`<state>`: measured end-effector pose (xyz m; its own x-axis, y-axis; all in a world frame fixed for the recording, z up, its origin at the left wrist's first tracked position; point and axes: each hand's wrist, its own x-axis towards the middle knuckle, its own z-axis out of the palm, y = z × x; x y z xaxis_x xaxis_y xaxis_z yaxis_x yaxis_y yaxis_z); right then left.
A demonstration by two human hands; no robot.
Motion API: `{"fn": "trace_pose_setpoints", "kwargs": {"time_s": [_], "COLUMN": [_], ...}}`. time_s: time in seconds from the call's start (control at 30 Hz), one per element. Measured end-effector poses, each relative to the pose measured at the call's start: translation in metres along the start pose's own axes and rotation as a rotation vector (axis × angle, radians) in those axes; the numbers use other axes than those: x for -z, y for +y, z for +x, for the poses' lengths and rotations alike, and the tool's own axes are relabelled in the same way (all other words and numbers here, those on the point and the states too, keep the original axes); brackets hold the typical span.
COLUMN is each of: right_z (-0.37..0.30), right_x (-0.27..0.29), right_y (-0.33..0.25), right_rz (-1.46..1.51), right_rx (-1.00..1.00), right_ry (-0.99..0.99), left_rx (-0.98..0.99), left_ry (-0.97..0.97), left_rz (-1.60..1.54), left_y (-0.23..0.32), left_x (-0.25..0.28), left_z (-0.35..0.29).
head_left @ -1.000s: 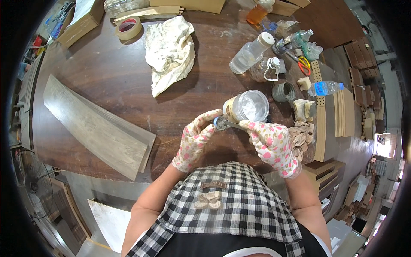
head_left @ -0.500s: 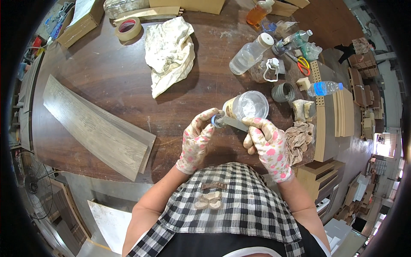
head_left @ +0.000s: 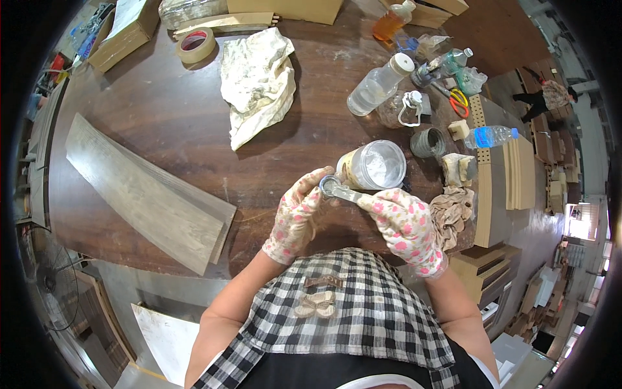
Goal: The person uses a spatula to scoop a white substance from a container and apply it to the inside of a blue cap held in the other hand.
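In a glove with pink flowers, my left hand point(head_left: 296, 214) pinches a small blue-rimmed bottle cap point(head_left: 329, 186) between thumb and fingers. My right hand point(head_left: 403, 227), gloved the same way, is closed on the end of a narrow, flat, pale spatula point(head_left: 347, 194). The spatula's tip rests in or against the cap; which of these is hard to tell. Just beyond my hands stands a clear round plastic jar point(head_left: 382, 166) with white material inside.
Grey-brown planks point(head_left: 139, 188) lie at the left, and a stained white cloth point(head_left: 256, 84) lies farther back beside a tape roll point(head_left: 195, 45). Bottles point(head_left: 381, 84), scissors point(head_left: 459, 104), a dark grey jar point(head_left: 427, 142) and a crumpled rag point(head_left: 451, 211) crowd the right side.
The cap's inside has turned more toward view. My right hand has shifted slightly and rolled over, bringing the spatula against the cap. A distant person at the right shows more.
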<state>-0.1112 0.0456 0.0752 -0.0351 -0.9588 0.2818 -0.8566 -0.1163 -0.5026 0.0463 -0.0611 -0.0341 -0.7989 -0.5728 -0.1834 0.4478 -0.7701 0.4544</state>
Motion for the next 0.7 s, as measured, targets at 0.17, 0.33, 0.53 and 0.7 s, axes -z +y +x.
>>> {"fn": "trace_pose_setpoints", "kwargs": {"time_s": [0.17,0.33,0.53,0.7], "right_z": [-0.001,-0.002,-0.002,-0.004], "right_x": [0.001,0.008,-0.002,0.002], "right_y": [0.002,0.000,0.006,0.003], "right_rz": [-0.017,0.125,0.079,0.174], "right_rx": [-0.020,-0.092,-0.020,-0.126], "right_ry": [0.048,0.009,0.012,0.070], "left_rx": [0.019,0.010,0.045,0.046], "left_ry": [0.010,-0.020,0.007,0.015], "left_rz": [-0.020,0.031,-0.029,-0.169], "left_y": [0.001,0.005,0.002,0.003], "left_x": [-0.004,-0.007,-0.005,-0.005], "left_z": [-0.001,-0.001,0.000,0.000]}}
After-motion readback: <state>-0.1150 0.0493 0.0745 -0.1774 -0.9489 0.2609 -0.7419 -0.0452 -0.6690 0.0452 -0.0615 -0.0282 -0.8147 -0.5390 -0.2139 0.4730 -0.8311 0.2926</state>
